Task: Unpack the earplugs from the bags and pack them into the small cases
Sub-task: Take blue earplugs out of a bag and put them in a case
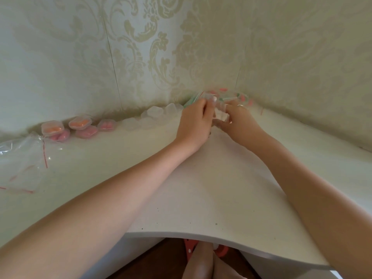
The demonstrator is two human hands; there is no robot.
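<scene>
Counter [201, 188]: five filled cases [80, 127] left of hands; both hands [213, 117] grip one clear case [221, 115]; bagged earplugs [235, 96] remain

Open desk surface [201, 188] front and centre; filled cases [80, 127], empty cases [153, 117] lining wall, bags [24, 158] far left.

White table [201, 188] bearing filled cases [80, 127], empty cases [153, 115], bags [22, 158].
</scene>
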